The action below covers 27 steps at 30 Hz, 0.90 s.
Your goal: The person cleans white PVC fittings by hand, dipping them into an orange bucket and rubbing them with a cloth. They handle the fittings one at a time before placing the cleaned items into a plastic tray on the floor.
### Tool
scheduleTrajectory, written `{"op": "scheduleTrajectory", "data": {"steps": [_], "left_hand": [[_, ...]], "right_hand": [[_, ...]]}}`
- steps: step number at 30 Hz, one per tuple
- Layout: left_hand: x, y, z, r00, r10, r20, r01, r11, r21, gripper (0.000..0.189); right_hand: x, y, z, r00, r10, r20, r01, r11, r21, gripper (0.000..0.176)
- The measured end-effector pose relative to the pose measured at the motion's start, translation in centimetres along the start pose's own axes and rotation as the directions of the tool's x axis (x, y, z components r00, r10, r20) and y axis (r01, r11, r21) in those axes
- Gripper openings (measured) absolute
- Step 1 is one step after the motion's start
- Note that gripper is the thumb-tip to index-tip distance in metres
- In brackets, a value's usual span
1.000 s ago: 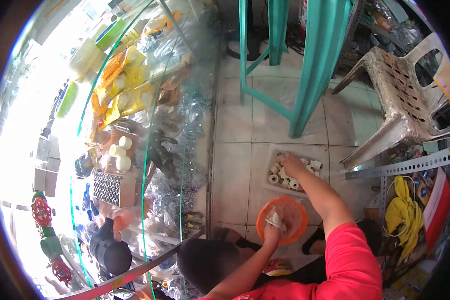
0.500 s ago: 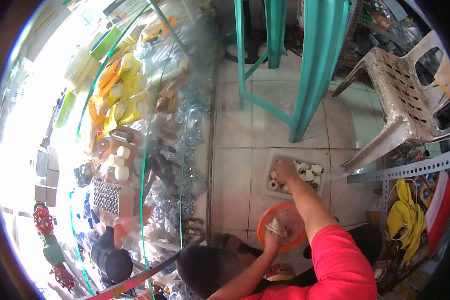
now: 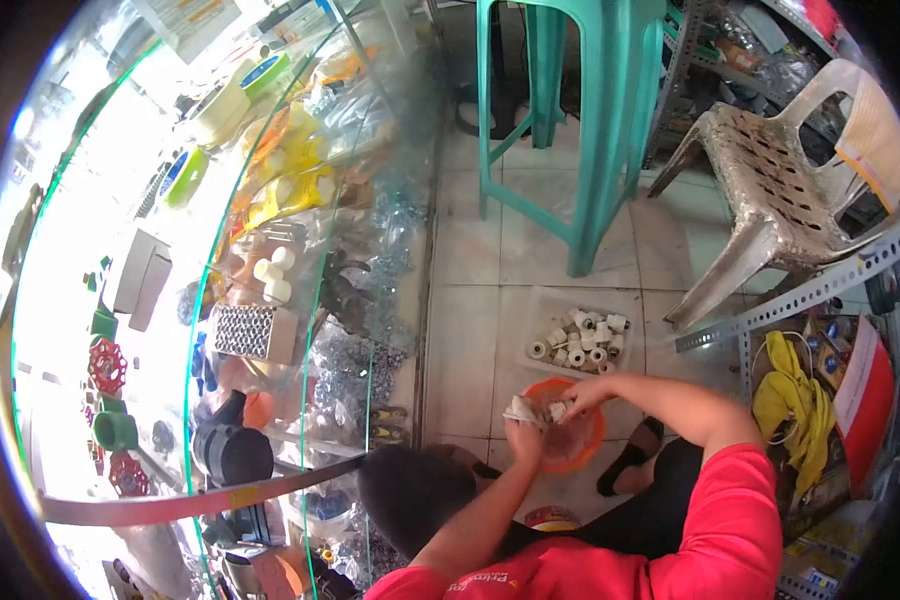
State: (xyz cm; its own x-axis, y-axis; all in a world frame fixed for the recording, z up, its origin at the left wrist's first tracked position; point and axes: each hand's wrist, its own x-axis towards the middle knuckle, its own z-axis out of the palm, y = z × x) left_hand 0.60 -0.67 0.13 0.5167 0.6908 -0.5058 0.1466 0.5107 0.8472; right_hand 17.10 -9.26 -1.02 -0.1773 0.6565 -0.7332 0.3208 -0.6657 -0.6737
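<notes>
My left hand (image 3: 524,440) is closed round a crumpled white cloth (image 3: 519,408) at the left side of an orange basin (image 3: 600,433). My right hand (image 3: 587,392) pinches a small white pipe fitting (image 3: 557,410) over the basin, close to the cloth. Murky liquid seems to lie in the basin. Just beyond it, a clear plastic tub (image 3: 618,302) on the tiled floor holds several white pipe fittings (image 3: 597,355), some showing dark insides. The fingertips of my right hand are partly hidden.
A glass display case (image 3: 420,300) runs along the left, full of bagged hardware and fittings. A green plastic stool (image 3: 590,200) stands ahead. To the right are a worn plastic chair (image 3: 760,180), a perforated metal shelf rail (image 3: 820,285) and a yellow cloth-like bundle (image 3: 795,420).
My right hand has come back from the tub to the basin with a white fitting. My left hand has risen slightly leftward with the cloth. The camera view has shifted.
</notes>
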Motion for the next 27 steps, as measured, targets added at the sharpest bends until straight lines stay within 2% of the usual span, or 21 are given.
{"op": "scheduleTrajectory", "data": {"steps": [2, 5, 6, 8, 9, 11, 12, 15, 16, 17, 19, 20, 22, 25, 27], "left_hand": [[-0.8, 1.9, 0.3, 0.995, -0.097, 0.012, 0.097, 0.995, -0.028, 0.03], [0.4, -0.2, -0.7, 0.996, -0.084, 0.005, 0.082, 0.983, 0.166, 0.032], [0.0, 0.4, -0.6, 0.995, -0.097, 0.015, 0.093, 0.982, 0.162, 0.033], [-0.7, 1.5, -0.5, 0.992, -0.124, 0.034, 0.118, 0.981, 0.155, 0.034], [-0.4, 0.7, -0.7, 0.996, -0.079, 0.026, 0.074, 0.982, 0.172, 0.034], [0.8, -1.7, -1.0, 1.0, 0.01, 0.017, -0.013, 0.979, 0.201, 0.035], [0.7, -1.7, -0.9, 0.999, 0.001, 0.042, -0.01, 0.975, 0.222, 0.035], [-0.6, 0.5, -0.3, 0.996, -0.034, 0.081, 0.012, 0.965, 0.263, 0.037], [-1.8, 2.2, 0.3, 0.996, -0.054, 0.074, 0.033, 0.966, 0.258, 0.038], [-2.1, 3.1, 0.8, 0.995, -0.073, 0.069, 0.054, 0.966, 0.251, 0.038], [-0.6, 0.9, -0.1, 0.971, -0.191, 0.146, 0.155, 0.96, 0.232, 0.038], [-0.2, -0.6, -0.7, 0.951, -0.249, 0.183, 0.206, 0.952, 0.225, 0.038], [-0.6, -1.7, -0.4, 0.954, -0.231, 0.189, 0.196, 0.963, 0.187, 0.038], [-1.4, -0.3, 0.4, 0.937, -0.292, 0.194, 0.265, 0.952, 0.151, 0.039], [-1.5, 0.4, 0.7, 0.921, -0.334, 0.203, 0.308, 0.94, 0.148, 0.042]], "right_hand": [[4.5, 4.9, 3.4, 0.996, 0.094, -0.004, -0.094, 0.993, -0.068, 0.073], [4.7, 3.4, 7.1, 0.922, 0.149, -0.359, -0.277, 0.899, -0.339, 0.074], [5.7, 2.7, 8.2, 0.815, 0.252, -0.521, -0.402, 0.894, -0.196, 0.068], [7.1, 2.4, 8.3, 0.839, 0.226, -0.495, -0.351, 0.92, -0.174, 0.052], [6.7, 1.3, 7.9, 0.851, 0.216, -0.479, -0.328, 0.93, -0.163, 0.045], [3.8, -1.6, 4.9, 0.943, 0.158, -0.294, -0.233, 0.941, -0.244, 0.043], [1.9, -3.2, 2.5, 0.972, 0.129, -0.194, -0.181, 0.944, -0.277, 0.042], [-0.8, -6.4, -3.3, 0.992, 0.035, 0.119, 0.007, 0.941, -0.339, 0.039], [-0.2, -4.9, -4.5, 0.987, 0.091, 0.132, -0.102, 0.992, 0.078, 0.029], [-0.1, -4.3, -5.8, 0.995, 0.089, 0.053, -0.094, 0.99, 0.109, 0.029], [0.4, -3.4, -8.6, 0.991, 0.09, -0.099, -0.072, 0.983, 0.167, 0.029], [1.1, -2.9, -9.3, 0.964, 0.087, -0.25, -0.089, 0.996, 0.004, 0.029], [3.8, -0.7, -10.2, 0.853, -0.001, -0.522, -0.18, 0.938, -0.296, 0.03], [6.9, 2.1, -9.2, 0.639, -0.073, -0.766, -0.373, 0.841, -0.391, 0.026], [7.7, 1.7, -8.8, 0.572, -0.057, -0.818, -0.427, 0.831, -0.357, 0.023]]}}
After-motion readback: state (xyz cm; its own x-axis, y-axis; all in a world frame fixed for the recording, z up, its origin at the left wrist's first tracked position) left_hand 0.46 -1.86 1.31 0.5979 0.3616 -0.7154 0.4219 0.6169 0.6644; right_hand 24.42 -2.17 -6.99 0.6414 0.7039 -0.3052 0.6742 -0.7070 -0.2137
